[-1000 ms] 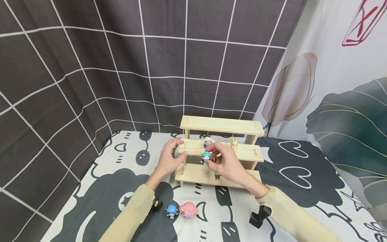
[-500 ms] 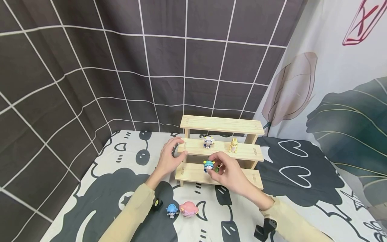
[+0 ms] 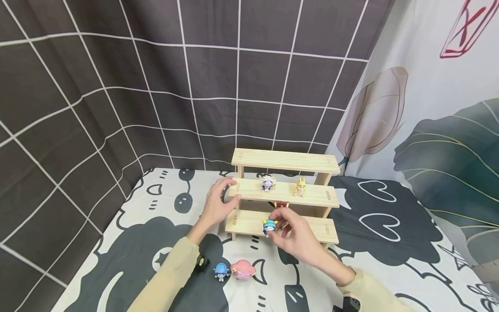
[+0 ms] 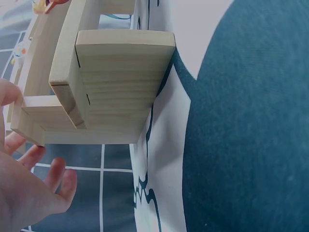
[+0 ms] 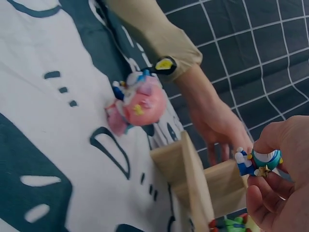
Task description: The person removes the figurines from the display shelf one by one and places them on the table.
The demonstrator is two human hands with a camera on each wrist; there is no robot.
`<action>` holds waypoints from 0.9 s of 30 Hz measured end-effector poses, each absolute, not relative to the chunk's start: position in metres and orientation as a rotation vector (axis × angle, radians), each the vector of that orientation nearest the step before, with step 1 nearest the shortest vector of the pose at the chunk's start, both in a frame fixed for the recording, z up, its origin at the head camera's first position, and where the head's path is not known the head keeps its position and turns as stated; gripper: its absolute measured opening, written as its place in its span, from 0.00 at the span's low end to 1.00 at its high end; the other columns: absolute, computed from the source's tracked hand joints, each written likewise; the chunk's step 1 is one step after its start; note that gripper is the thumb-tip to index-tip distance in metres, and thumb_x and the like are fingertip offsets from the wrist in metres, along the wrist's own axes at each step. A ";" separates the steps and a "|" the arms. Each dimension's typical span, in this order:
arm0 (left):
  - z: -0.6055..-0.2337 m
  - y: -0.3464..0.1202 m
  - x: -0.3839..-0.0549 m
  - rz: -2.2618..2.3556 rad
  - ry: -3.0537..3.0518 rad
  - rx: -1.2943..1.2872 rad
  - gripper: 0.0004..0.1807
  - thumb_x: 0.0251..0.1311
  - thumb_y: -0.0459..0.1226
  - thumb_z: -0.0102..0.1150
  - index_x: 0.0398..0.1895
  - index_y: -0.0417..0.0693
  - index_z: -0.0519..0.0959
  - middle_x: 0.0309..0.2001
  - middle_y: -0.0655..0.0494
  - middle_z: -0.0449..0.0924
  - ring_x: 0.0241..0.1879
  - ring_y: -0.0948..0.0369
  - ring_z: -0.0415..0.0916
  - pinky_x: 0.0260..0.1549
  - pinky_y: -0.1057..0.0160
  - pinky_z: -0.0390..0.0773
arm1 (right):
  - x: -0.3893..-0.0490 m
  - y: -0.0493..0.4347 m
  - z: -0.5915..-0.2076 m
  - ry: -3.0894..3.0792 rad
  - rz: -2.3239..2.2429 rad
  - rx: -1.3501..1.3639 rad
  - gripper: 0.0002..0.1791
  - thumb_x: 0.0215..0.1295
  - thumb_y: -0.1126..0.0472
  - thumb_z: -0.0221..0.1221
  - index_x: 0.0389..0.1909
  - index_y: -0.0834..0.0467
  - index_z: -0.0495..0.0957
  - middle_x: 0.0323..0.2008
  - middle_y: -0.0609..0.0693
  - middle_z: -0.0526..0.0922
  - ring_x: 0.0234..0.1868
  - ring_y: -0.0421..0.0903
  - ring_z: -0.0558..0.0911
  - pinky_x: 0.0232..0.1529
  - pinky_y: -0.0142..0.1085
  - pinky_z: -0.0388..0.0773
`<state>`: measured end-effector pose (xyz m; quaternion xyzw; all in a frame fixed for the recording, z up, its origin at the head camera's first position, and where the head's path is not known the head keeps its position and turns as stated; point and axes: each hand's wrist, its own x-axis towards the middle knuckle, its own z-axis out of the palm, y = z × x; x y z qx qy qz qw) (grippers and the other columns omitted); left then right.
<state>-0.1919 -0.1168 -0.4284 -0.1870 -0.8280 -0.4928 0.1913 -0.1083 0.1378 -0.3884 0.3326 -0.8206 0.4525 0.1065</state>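
Observation:
My right hand (image 3: pixel 296 236) pinches a small toy figurine (image 3: pixel 269 226) with a teal cap and yellow horns between thumb and fingers, in front of the bottom tier. The right wrist view shows this figurine's blue and white body too. My left hand (image 3: pixel 218 201) grips the left end of the middle tier of a three-tier wooden display shelf (image 3: pixel 249 223), with thumb and fingers at its edges. On that tier stand a white cow-like figurine (image 3: pixel 267 183) and a yellow figurine (image 3: pixel 300 187). A green and red figurine (image 5: pixel 235 224) on the bottom tier is mostly hidden by my right hand in the head view.
A blue-hatted figurine (image 3: pixel 221 271) and a pink round-headed figurine (image 3: pixel 243 269) stand side by side on the patterned cloth (image 3: pixel 269 277), in front of the shelf. Behind hangs a dark grid curtain (image 3: pixel 210 73); a leaf-print curtain (image 3: pixel 448 164) hangs at the right.
My right hand has moved down and toward me with the teal-capped figurine, from the middle tier to the front of the bottom tier. My left hand has stayed on the shelf.

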 end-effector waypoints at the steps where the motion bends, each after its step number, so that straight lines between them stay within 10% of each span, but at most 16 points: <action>1: -0.428 -0.117 -0.192 -1.384 -2.323 -0.526 0.21 0.55 0.33 0.67 0.54 0.43 0.78 0.64 0.45 0.72 0.65 0.46 0.67 0.61 0.46 0.71 | -0.107 0.138 -0.390 -2.419 1.340 0.981 0.22 0.49 0.76 0.70 0.43 0.59 0.75 0.37 0.45 0.80 0.32 0.44 0.80 0.26 0.33 0.80; 27: -0.427 -0.117 -0.191 -1.392 -2.332 -0.514 0.21 0.55 0.33 0.67 0.53 0.42 0.78 0.65 0.45 0.72 0.65 0.46 0.67 0.63 0.46 0.68 | -0.076 0.139 -0.429 -2.501 1.446 0.954 0.22 0.51 0.75 0.70 0.44 0.57 0.75 0.35 0.43 0.79 0.30 0.45 0.80 0.25 0.32 0.80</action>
